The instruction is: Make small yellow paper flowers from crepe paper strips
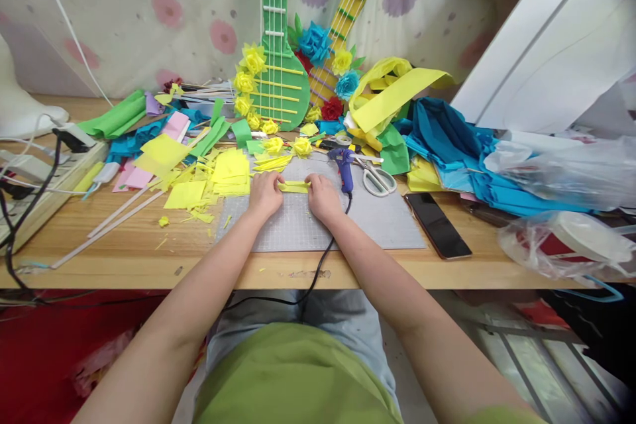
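A narrow strip of yellow crepe paper stretches between my two hands, low over a grey cutting mat. My left hand is closed on its left end, and my right hand pinches the right end. Just left of my left hand lies a stack of yellow paper squares. Behind the strip are folded yellow paper strips and a yellow paper flower. A purple glue gun rests right of my right hand, beside white-handled scissors.
A green paper-covered guitar shape with yellow flowers leans at the back, next to a yellow one. Blue crepe paper is heaped right. A phone lies near the front edge. The glue gun's black cord hangs over it.
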`<action>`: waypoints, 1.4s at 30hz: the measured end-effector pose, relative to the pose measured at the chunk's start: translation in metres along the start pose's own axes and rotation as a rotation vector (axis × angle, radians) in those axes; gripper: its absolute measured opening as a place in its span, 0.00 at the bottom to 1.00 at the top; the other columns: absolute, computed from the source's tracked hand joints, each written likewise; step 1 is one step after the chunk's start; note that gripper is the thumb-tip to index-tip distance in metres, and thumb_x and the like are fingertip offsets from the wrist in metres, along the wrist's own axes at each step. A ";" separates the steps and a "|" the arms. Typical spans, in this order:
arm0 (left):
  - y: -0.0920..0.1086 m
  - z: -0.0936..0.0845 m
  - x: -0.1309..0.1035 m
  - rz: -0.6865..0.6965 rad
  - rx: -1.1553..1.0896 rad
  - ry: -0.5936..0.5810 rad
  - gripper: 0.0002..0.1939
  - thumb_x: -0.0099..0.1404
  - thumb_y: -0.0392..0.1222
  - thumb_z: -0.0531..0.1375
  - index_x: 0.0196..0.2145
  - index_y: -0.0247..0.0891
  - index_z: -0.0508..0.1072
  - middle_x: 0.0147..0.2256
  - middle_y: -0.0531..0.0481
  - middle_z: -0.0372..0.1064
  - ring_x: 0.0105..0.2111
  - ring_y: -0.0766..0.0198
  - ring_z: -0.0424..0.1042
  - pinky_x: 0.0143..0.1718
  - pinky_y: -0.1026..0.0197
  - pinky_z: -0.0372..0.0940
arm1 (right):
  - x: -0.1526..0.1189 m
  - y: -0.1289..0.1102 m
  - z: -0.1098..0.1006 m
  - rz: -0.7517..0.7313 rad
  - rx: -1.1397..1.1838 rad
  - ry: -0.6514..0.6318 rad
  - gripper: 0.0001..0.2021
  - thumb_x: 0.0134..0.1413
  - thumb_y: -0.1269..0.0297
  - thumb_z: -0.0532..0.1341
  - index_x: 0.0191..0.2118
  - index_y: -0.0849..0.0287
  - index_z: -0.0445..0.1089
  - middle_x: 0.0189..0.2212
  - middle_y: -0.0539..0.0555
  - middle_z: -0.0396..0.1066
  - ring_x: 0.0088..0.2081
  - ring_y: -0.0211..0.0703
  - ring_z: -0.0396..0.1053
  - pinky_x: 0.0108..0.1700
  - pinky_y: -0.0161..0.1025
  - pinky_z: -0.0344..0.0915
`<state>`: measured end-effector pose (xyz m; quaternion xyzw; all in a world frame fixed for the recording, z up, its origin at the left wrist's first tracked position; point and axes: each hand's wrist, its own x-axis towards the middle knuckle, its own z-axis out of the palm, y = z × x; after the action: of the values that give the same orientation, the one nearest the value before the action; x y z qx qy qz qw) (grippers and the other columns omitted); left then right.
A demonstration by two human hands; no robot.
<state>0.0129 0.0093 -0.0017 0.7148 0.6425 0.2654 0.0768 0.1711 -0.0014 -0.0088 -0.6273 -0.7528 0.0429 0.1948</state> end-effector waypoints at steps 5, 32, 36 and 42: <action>0.003 0.001 0.008 -0.004 -0.038 0.030 0.09 0.58 0.39 0.54 0.36 0.39 0.71 0.35 0.47 0.69 0.41 0.55 0.62 0.46 0.55 0.57 | 0.001 0.001 0.002 -0.014 -0.007 -0.006 0.13 0.56 0.72 0.47 0.42 0.58 0.65 0.38 0.57 0.65 0.40 0.45 0.62 0.40 0.38 0.56; -0.002 0.010 0.010 0.005 -0.179 -0.006 0.17 0.48 0.38 0.62 0.38 0.38 0.67 0.30 0.50 0.68 0.35 0.59 0.65 0.40 0.56 0.59 | 0.018 0.006 0.007 0.021 0.272 0.041 0.11 0.44 0.70 0.55 0.38 0.59 0.65 0.37 0.56 0.67 0.41 0.46 0.61 0.45 0.43 0.58; -0.005 0.009 0.012 0.042 -0.249 -0.084 0.09 0.49 0.36 0.60 0.31 0.39 0.69 0.25 0.54 0.66 0.29 0.64 0.64 0.35 0.59 0.60 | 0.016 0.006 0.005 -0.037 0.318 0.051 0.13 0.43 0.73 0.54 0.38 0.58 0.65 0.33 0.53 0.67 0.39 0.45 0.61 0.45 0.42 0.57; -0.005 0.004 0.009 0.132 -0.190 -0.039 0.05 0.50 0.32 0.56 0.25 0.39 0.68 0.29 0.51 0.68 0.35 0.61 0.64 0.40 0.58 0.59 | 0.013 0.007 0.003 -0.108 0.277 0.046 0.09 0.44 0.75 0.52 0.30 0.58 0.67 0.32 0.53 0.66 0.40 0.43 0.59 0.45 0.39 0.56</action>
<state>0.0108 0.0194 -0.0047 0.7502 0.5643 0.3155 0.1389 0.1751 0.0136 -0.0105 -0.5538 -0.7677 0.1216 0.2987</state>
